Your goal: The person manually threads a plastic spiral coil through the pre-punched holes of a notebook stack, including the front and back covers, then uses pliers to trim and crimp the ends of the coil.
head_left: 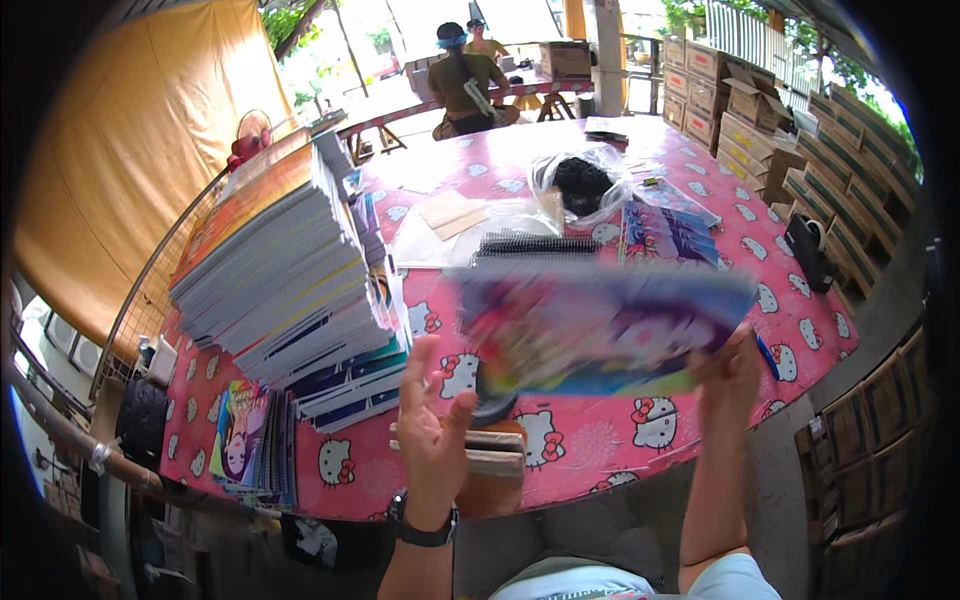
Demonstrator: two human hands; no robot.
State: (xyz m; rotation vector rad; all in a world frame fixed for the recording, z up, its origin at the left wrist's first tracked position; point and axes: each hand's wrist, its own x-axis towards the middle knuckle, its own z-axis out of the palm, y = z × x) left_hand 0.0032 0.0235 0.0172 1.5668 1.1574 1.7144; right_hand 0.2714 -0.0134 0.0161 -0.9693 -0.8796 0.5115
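My right hand (728,372) grips the lower right corner of a colourful printed booklet cover (610,330), held tilted above the table and smeared by motion. On the near side my left hand (434,435) is raised, its fingers spread and nothing in them; a black watch circles its wrist. Beside that hand lies a wooden block (497,455), with a dark round object (492,402) partly hidden behind the cover. Just beyond the cover sits a row of black binding wires (535,247). Several colourful booklets (665,235) lie overlapped at its far right.
A tall stack of printed sheets (290,260) fills the table's left side, with spiral-bound booklets (250,440) in front. Black material in a clear plastic bag (582,187) stands farther back. A blue pen (767,357) lies right. Cardboard boxes (745,105) and two people (466,85) are beyond.
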